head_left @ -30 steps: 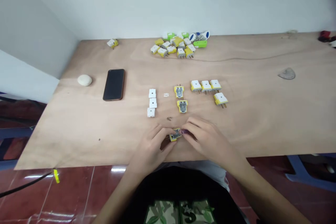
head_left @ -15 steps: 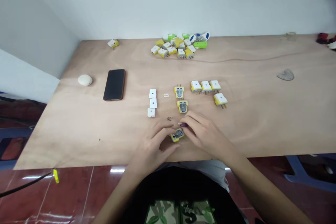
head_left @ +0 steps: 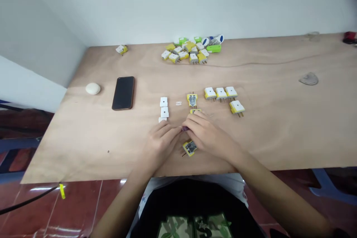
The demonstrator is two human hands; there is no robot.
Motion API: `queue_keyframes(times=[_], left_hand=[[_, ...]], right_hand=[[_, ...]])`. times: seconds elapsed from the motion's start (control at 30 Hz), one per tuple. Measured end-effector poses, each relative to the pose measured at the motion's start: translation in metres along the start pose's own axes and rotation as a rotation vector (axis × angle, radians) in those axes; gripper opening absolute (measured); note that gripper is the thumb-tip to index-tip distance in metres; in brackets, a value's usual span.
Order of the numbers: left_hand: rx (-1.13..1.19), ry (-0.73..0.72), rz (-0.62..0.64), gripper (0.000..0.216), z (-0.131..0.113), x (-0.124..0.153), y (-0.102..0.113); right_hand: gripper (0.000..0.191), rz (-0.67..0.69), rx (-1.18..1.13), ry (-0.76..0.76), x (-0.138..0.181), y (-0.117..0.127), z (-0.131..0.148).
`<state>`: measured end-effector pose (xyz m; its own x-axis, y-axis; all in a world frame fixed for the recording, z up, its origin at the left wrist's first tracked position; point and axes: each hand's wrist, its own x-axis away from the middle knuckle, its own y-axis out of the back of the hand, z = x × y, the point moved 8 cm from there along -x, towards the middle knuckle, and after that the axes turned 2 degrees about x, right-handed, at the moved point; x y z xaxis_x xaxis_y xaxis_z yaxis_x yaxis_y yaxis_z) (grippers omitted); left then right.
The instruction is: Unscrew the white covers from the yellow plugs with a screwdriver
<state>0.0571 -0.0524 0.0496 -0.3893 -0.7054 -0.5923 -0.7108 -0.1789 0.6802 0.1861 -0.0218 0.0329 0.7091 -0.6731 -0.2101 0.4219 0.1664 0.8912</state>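
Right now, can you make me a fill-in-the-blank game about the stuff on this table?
1. In the picture, the white oval thing lies to the ____ of the black phone.
2. Just above the single white-topped plug is a row of ____ more.
3. The right hand partly hides a plug half whose visible edge is coloured ____.
4. The left hand partly hides the lowest cover in a column, and its colour is ____.

Missing words: left; three; yellow; white.

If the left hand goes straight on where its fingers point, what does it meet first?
Probably the right hand: its fingertips lie just ahead of the left hand, with hardly any gap showing, though depth there is unclear.
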Motion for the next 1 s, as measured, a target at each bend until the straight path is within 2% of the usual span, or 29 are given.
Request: queue_keyframes(times=[0.43,0.63,0.73,1.0], left_hand=[[-0.058,-0.011,0.059,0.013,-0.002,0.004,-0.003],[-0.113,0.028,0.097,0.011,-0.001,0.001,-0.008],[-0.112,0.048,0.108,0.014,0.000,0.000,-0.010],[-0.102,0.112,0.140,0.012,0.005,0.002,-0.012]], right_hand=[[0.021,0.013,0.170,0.051,0.002,0.001,0.005],[0.018,-0.076,0.077,0.033,0.009,0.014,-0.001],[0.012,-0.059,0.070,0.042,0.011,0.011,-0.003],[0.020,-0.040,0.087,0.046,0.011,0.004,-0.004]])
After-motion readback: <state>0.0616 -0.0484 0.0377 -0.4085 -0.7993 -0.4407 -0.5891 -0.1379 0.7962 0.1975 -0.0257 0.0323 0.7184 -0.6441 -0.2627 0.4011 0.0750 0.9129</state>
